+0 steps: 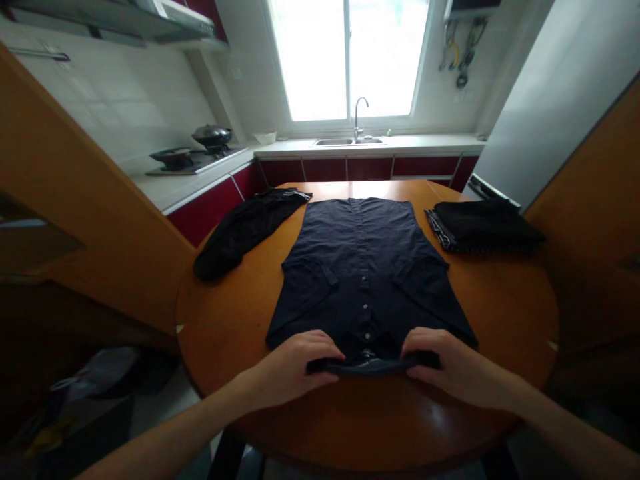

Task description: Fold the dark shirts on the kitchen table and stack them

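Navy shirt point(370, 267), LH point(293, 367) & RH point(453, 365) pinching collar point(373, 368)

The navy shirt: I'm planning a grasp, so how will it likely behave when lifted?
The shirt will probably sag, its cloth lying flat and creased. It seems light: the left hand and right hand pinch only its near edge. Its folded sleeves may unfold.

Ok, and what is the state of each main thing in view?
Navy shirt: spread out, front up, near edge gripped
Left hand: gripping the shirt
Right hand: gripping the shirt
Left black garment: lying unstacked
Right clothes pile: folded, stacked
Rear pot: lid on
Red cabinets: shut
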Motion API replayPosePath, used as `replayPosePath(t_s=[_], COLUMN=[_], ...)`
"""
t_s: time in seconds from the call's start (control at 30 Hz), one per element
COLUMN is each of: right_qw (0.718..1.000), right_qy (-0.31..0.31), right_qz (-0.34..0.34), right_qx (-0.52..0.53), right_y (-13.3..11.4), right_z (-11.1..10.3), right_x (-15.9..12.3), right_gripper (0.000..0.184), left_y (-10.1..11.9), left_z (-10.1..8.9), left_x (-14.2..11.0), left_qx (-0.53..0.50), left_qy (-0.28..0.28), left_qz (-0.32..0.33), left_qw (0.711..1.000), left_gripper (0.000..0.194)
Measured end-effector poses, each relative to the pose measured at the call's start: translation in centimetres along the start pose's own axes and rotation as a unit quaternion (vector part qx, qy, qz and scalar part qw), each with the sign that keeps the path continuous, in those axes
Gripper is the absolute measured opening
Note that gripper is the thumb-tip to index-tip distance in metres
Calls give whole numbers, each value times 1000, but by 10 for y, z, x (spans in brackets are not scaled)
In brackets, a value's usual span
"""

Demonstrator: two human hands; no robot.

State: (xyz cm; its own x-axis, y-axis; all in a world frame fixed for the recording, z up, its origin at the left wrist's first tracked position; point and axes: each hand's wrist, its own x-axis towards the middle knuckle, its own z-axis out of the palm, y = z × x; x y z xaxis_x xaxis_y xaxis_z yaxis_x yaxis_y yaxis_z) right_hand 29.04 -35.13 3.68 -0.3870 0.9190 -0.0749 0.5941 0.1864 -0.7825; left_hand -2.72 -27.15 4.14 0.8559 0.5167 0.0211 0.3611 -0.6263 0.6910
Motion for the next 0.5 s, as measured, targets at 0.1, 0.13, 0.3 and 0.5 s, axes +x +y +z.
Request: replayPosePath(t_s=[0.1, 0.13, 0.3, 0.5], right_qw=[998, 996, 987, 994], right_qy=[-35, -39, -32, 17], right_qz=[-46, -62, -102, -71], right_qx=[-32, -48, -117, -86], right_y=[-3, -3, -1, -2], right_z=[-1, -1, 2, 6], right_x=[-2, -2, -1, 2], right_gripper=[15, 15, 16, 11], left_y=[2, 2, 1, 7], left_z=[0, 0, 2, -3], left_x=[-1, -1, -3, -1], left_qx=[35, 54, 133, 98], left_qy=[-11, -11, -29, -18], left_qz=[39, 50, 67, 21], left_qw=[999, 997, 988, 995], left_gripper=[29, 31, 42, 44])
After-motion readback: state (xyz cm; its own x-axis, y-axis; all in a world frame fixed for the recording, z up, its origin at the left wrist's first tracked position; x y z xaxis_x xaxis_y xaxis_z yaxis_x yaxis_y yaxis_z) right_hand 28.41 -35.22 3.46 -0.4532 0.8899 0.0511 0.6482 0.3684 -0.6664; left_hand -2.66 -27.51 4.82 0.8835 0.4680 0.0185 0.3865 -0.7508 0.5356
